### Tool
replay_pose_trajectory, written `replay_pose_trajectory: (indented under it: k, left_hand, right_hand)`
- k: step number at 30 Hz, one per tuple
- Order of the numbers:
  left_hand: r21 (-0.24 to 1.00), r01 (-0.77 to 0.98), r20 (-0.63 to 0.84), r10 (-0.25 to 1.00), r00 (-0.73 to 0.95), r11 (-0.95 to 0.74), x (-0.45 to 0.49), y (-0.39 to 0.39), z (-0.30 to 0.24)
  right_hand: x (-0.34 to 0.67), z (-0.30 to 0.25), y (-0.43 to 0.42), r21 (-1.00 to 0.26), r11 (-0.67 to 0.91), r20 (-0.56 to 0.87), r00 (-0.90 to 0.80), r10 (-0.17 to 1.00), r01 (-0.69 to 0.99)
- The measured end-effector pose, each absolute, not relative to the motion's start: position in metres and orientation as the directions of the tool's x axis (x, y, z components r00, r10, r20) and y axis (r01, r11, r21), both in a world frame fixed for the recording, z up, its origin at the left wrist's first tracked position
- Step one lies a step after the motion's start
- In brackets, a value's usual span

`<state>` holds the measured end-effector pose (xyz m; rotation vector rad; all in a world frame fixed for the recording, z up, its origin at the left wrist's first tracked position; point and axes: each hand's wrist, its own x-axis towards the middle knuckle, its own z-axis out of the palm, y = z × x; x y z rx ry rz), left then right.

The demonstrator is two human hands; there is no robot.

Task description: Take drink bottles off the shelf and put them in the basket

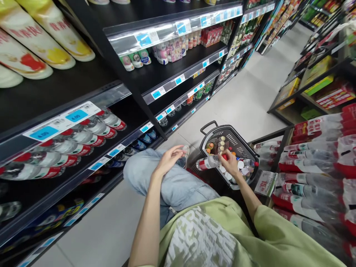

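My right hand [229, 163] is closed around the cap end of a clear water bottle [208, 162] with a red and white label. The bottle lies nearly level over the near left rim of a dark shopping basket [236, 139]. Inside the basket are several bottles with white, orange and cream caps, and a bottle [247, 162] with a red cap. My left hand [170, 159] hovers above my bent knee, its fingers loosely extended, with nothing visible in them. Just past its fingertips is a pale, see-through rounded thing [186, 150] that I cannot make out.
On the left, dark shelving [111, 76] holds red-labelled water bottles [75, 142] and large white-and-yellow bottles [50, 33]. Shrink-wrapped water packs [311, 174] are stacked at the right beside a price sign [266, 183]. A tiled aisle floor [236, 89] stretches ahead between shelves.
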<state>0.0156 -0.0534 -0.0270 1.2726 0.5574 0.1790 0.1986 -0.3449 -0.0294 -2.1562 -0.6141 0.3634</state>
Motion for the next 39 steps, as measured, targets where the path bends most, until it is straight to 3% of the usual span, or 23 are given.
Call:
replay_pose_trajectory:
  k: [3, 7, 10, 13, 19, 25, 32, 39]
  left_hand:
    - [0.95, 0.169, -0.279, 0.475, 0.834, 0.261, 0.015, -0.052, -0.026]
    - [0.952, 0.294, -0.301, 0.45, 0.841, 0.088, 0.015, -0.05, -0.019]
    - [0.952, 0.303, -0.291, 0.443, 0.848, 0.046, 0.018, -0.051, -0.016]
    - [0.951, 0.31, -0.283, 0.436, 0.854, 0.01, 0.02, -0.051, -0.017]
    - [0.92, 0.388, -0.326, 0.443, 0.835, -0.054, 0.023, -0.05, -0.021]
    - [0.92, 0.391, -0.357, 0.441, 0.824, 0.014, 0.032, -0.051, -0.024]
    - [0.911, 0.401, -0.334, 0.395, 0.856, -0.097, 0.042, -0.052, -0.023]
    - [0.935, 0.349, -0.345, 0.412, 0.843, 0.067, 0.041, -0.055, -0.024]
  right_hand:
    - [0.225, -0.039, -0.394, -0.649, -0.694, -0.041, 0.896, 0.442, 0.312]
    - [0.272, -0.052, -0.452, -0.383, -0.892, -0.103, 0.948, 0.3, 0.241]
    - [0.307, -0.068, -0.478, -0.167, -0.969, -0.184, 0.959, 0.214, 0.184]
    - [0.337, -0.087, -0.49, -0.063, -0.992, -0.243, 0.963, 0.118, 0.106]
    - [0.367, -0.126, -0.499, 0.045, -0.997, -0.341, 0.937, -0.079, -0.067]
    - [0.362, -0.156, -0.501, 0.108, -0.964, -0.355, 0.897, -0.265, -0.242]
    - [0.371, -0.156, -0.508, 0.067, -0.943, -0.327, 0.886, -0.329, -0.325]
    - [0.369, -0.14, -0.499, 0.039, -0.921, -0.345, 0.86, -0.376, -0.387]
